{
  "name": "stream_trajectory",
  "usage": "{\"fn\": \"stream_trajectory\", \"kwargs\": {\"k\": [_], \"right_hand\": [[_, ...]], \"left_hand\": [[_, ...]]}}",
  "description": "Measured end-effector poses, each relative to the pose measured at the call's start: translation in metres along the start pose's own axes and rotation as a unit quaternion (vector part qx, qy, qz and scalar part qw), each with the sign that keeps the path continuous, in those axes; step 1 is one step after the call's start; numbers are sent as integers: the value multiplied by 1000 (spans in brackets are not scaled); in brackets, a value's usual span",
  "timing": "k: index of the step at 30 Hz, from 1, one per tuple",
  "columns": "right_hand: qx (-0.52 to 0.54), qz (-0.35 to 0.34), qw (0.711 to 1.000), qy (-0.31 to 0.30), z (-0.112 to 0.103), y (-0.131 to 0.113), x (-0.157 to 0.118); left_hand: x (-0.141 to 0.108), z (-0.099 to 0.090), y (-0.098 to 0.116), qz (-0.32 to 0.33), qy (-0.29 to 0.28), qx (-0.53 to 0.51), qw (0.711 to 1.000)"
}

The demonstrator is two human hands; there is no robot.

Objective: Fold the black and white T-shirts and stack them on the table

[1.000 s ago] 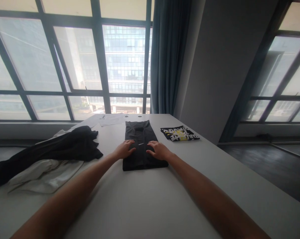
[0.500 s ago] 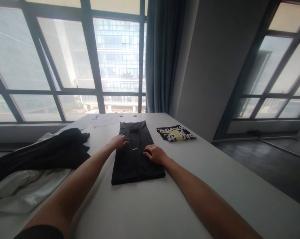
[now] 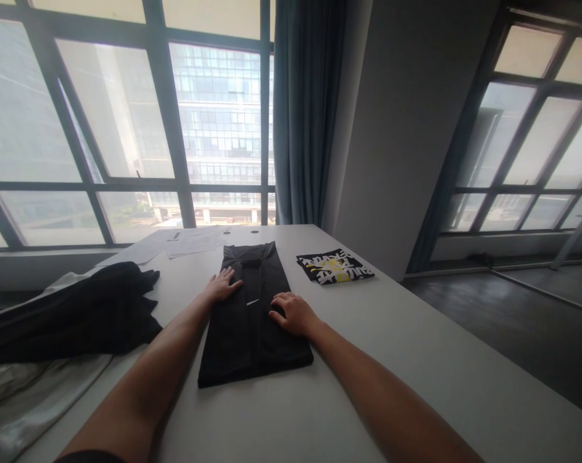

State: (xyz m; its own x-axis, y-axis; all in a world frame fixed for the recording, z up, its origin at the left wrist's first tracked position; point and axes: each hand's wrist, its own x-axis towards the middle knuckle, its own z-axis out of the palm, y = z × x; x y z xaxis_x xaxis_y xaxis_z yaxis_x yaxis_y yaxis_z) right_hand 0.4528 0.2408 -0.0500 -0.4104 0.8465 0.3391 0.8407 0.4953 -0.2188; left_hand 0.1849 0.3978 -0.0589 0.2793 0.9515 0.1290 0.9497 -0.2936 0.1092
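Note:
A black garment (image 3: 252, 334), folded into a long rectangle with a small white mark near its middle, lies flat on the white table (image 3: 368, 379). Its kind is hard to tell, perhaps a shirt. On its left edge, toward the far end, rests my left hand (image 3: 222, 285), fingers spread. My right hand (image 3: 294, 313) lies on the right side of the same garment, palm down, with fingers slightly bent and the thumb apart. Neither hand grips the cloth.
Right of the garment sits a folded black cloth with white and yellow lettering (image 3: 336, 266). To the left lie a loose black garment (image 3: 88, 308) and pale cloth (image 3: 40, 399). Paper sheets (image 3: 189, 243) are at the far end, near the windows and a curtain (image 3: 300, 116).
My left hand's fingers have spread wider on the garment. The view has shifted a little, and the garment appears slightly lower and farther left. My right hand keeps its place on the cloth.

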Motion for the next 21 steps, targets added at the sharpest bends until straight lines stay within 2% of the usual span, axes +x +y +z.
{"fn": "stream_trajectory", "kwargs": {"k": [2,5,7,11,13,16,19,21], "right_hand": [[-1,-1,1000,3,1,0,0],[-1,1,1000,7,2,0,1],[0,-2,1000,9,4,1,1],[-1,-10,1000,17,8,4,2],[-2,-11,1000,19,9,4,2],[-1,-7,1000,15,8,3,1],[6,-3,1000,10,6,3,-1],[17,-1,1000,7,3,7,-3]], "left_hand": [[-6,-3,11,19,-33,-2,999],[-23,-4,37,69,-53,-2,996],[-40,-2,56,106,-69,-12,992],[-82,6,81,119,-58,-48,990],[-104,8,83,131,-59,-61,988],[-136,4,74,179,-62,-86,978],[-161,-6,55,234,-45,-148,960],[-171,-14,38,238,-21,-204,949]]}}
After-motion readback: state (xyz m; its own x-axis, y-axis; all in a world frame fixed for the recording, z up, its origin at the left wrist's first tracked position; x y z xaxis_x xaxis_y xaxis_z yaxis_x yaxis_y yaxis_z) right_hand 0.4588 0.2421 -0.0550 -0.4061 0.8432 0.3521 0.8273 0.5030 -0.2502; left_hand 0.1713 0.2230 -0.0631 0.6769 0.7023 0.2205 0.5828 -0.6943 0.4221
